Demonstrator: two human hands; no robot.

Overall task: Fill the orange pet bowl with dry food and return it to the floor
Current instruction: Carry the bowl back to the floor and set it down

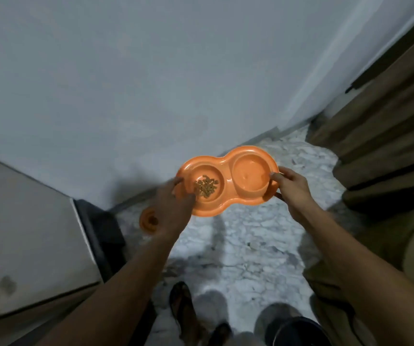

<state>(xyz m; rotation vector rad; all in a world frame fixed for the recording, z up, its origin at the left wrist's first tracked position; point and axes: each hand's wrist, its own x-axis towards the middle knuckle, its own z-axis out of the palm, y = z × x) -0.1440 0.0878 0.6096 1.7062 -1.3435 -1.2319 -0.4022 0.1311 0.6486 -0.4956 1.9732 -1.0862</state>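
1. The orange pet bowl [227, 177] — a double dish with two round wells — hangs in the air above the marble floor [238, 236], close to the white wall [151, 83] and roughly level.
2. The left hand [173, 203] grips the left end, its fingers curled at the rim beside the well that holds the dry food [206, 187]. That side is blurred, so the exact finger placement is unclear.
3. The right hand [290, 187] pinches the right rim, thumb on top and fingers beneath.
4. Only a small heap of food sits in the left well, and the right well looks bare. Filling seems done, and what remains is probably the lowering.
5. The main risk is tilt. If one hand drops faster than the other, the loose pellets would slide and could hop the shallow rim onto the floor.
6. Both holds are out at the thin edges of smooth plastic, so releasing one side early could let the dish swing or slip.
7. A small orange object [148, 219] lies on the floor to the left. A bowl landed partly on it would rock.
8. A sandal [183, 310] stands on the near floor — a bowl set too near could be kicked.
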